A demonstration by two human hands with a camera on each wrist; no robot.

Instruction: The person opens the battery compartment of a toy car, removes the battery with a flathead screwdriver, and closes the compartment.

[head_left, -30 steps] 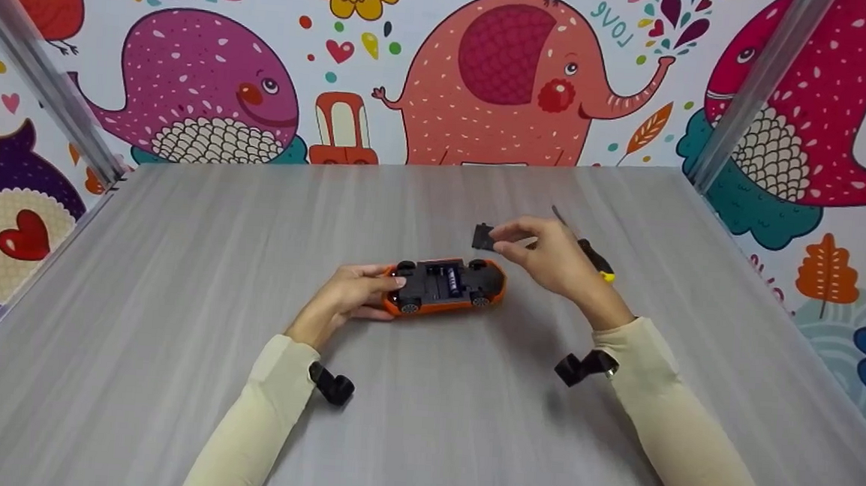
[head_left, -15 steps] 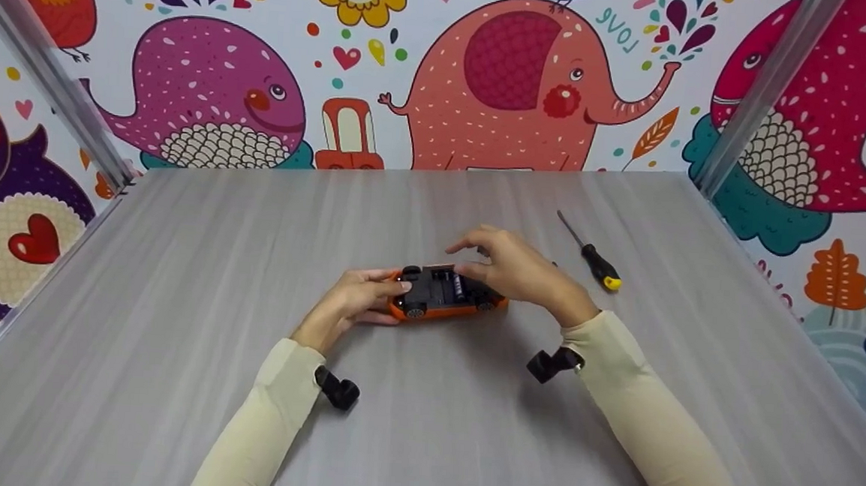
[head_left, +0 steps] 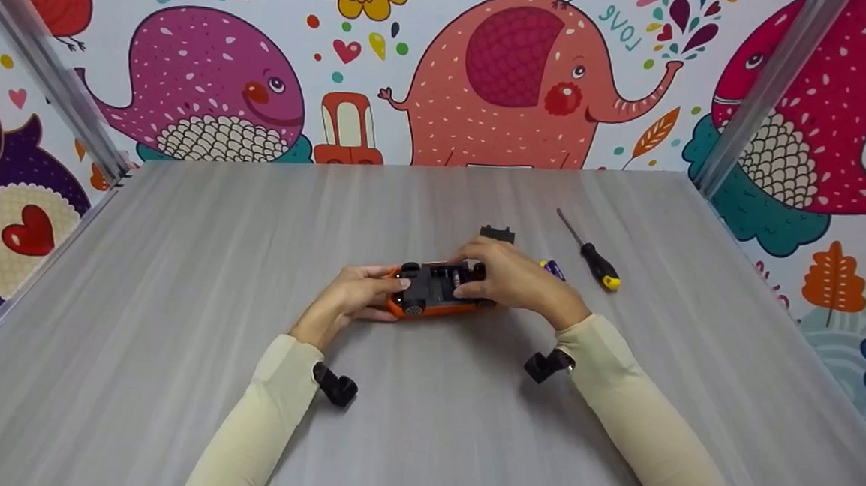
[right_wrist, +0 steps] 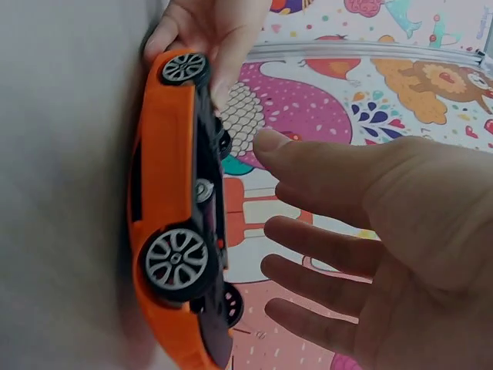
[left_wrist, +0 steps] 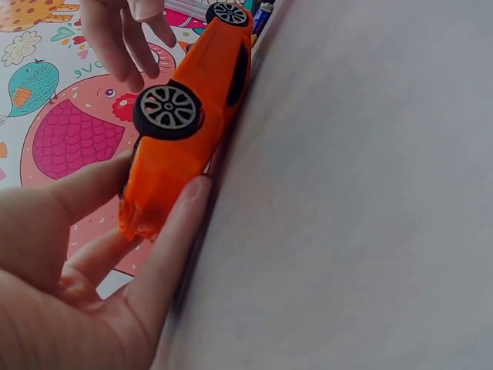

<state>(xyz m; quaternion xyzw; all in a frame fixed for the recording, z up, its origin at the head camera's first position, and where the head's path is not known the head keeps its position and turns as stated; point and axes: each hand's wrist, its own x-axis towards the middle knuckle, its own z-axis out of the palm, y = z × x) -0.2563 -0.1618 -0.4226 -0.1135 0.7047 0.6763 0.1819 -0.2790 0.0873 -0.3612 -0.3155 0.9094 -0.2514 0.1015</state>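
Observation:
An orange toy car (head_left: 419, 283) lies upside down on the table, its dark underside and uncovered battery compartment (head_left: 442, 283) facing up. My left hand (head_left: 341, 299) grips one end, thumb on the underside and fingers around the body. Above the other end hovers my right hand (head_left: 521, 277), its fingers apart and holding nothing; the right wrist view shows a gap between them and the car. A silver battery end (right_wrist: 203, 190) shows inside the compartment. Beyond the right hand lies a black battery cover (head_left: 497, 234), and a purple battery (head_left: 553, 269) is partly hidden behind that hand.
A screwdriver (head_left: 598, 267) with a black and yellow handle lies to the right, its tip pointing away. The grey table (head_left: 292, 212) ends at a back wall (head_left: 368, 66) printed with cartoon animals. Metal posts (head_left: 757, 105) stand at the back corners.
My right hand has moved left and nearer, from beside the cover to above the car's compartment. The cover, purple battery and screwdriver are less hidden now. The left hand keeps its grip.

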